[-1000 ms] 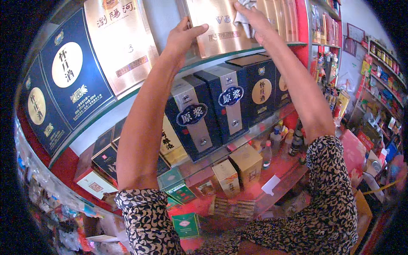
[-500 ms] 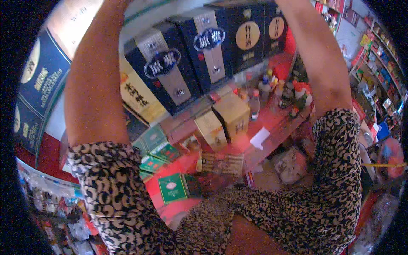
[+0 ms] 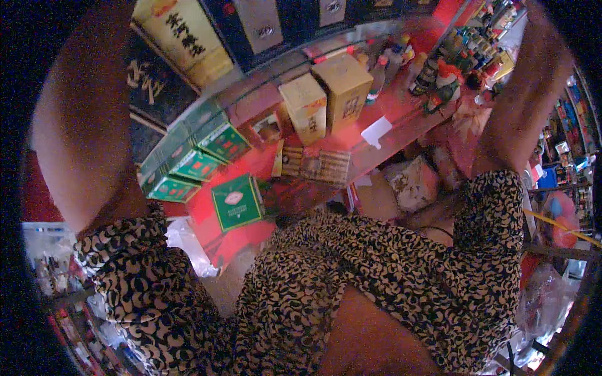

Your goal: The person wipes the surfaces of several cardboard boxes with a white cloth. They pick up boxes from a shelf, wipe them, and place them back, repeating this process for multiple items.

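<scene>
Both my arms are raised, the left forearm (image 3: 88, 119) along the left side and the right forearm (image 3: 530, 94) along the right. My left hand and my right hand lie beyond the picture's upper edge, so their fingers and anything in them are hidden. Below and between the arms, a flat green box (image 3: 236, 202) lies on a red counter (image 3: 235, 247). Several green cartons (image 3: 199, 164) stand just behind it. A tall cream box (image 3: 305, 116) and a wider tan box (image 3: 348, 94) stand side by side further back. Striped brown-and-cream packs (image 3: 313, 164) lie in front of them.
Large dark boxes (image 3: 260, 28) and a yellow box (image 3: 188, 44) stand along the back. Bottles (image 3: 379, 78) crowd the counter's far right, near a white card (image 3: 377, 131). A white plastic bag (image 3: 188, 247) hangs by the near left edge. Stocked shelves (image 3: 574, 125) line the right.
My view has tilted downward, so the counter goods sit higher and the dark boxes are partly cut off. My arms have spread further apart toward the sides.
</scene>
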A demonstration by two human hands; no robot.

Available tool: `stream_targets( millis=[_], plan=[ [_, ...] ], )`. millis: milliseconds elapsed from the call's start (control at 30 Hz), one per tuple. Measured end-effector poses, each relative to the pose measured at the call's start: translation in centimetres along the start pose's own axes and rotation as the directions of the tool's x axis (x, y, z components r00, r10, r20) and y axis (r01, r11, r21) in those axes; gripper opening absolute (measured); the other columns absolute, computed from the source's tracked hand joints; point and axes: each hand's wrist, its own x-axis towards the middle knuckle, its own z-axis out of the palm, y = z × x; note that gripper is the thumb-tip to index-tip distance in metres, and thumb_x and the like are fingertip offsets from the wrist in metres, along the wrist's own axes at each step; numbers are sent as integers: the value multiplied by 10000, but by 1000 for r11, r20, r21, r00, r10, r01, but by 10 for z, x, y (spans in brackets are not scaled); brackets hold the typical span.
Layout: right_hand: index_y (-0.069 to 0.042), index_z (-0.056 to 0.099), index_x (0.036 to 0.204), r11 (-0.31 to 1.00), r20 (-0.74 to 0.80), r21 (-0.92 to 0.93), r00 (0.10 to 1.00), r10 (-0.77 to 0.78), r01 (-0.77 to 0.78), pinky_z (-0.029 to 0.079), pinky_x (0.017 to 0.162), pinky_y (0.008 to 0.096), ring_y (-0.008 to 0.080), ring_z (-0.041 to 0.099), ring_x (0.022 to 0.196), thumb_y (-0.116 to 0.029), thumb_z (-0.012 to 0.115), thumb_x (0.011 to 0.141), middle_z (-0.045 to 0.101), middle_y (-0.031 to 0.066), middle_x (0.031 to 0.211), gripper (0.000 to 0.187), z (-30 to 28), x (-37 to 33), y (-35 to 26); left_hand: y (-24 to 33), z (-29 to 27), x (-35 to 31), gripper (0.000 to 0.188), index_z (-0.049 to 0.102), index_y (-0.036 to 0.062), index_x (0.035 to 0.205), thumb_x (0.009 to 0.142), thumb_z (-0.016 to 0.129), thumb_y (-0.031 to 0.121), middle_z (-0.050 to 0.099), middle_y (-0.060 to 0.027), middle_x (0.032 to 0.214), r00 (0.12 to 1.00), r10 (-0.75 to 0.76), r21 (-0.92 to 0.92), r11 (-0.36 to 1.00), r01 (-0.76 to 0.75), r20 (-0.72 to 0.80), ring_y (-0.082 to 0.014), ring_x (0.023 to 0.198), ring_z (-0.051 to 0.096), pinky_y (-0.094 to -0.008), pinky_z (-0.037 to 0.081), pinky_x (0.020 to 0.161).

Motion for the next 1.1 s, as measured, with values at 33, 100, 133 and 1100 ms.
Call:
stream_targets(
  millis=[33,100,133,1100],
  plan=[
    [-28,553,997,999,-10,-9,999,54,-54,498,531,292,158,586,659,-320,689,840,613,71,809,359,1,-13,9,-4,0,-20,835,262,105,1234,696,751,515,354,-91,1127,999,-44,8,999,44,11,-237,1058,363,-456,317,985],
    [-18,541,1017,992,-68,-60,992,110,-114,504,543,291,161,594,679,-294,697,835,617,78,827,365,-11,-36,2,-2,5,-42,902,230,94,1269,675,769,507,339,-110,1171,998,-54,-31,998,55,41,-254,1097,352,-460,307,1004],
    [-13,536,1027,987,-103,-76,986,131,-139,507,549,290,162,598,689,-280,701,833,619,82,835,369,-23,-47,-1,5,15,-47,936,215,89,1286,664,778,503,332,-119,1193,998,-40,-42,998,42,47,-263,1117,347,-462,302,1013],
    [-22,432,1246,765,778,-193,380,501,-614,494,766,302,154,588,877,-163,685,830,587,53,942,507,7,-252,78,48,49,-279,1659,-179,54,1472,328,944,479,113,-192,1532,718,-682,-267,725,635,-142,-337,1403,204,-443,195,1147]
  ],
)
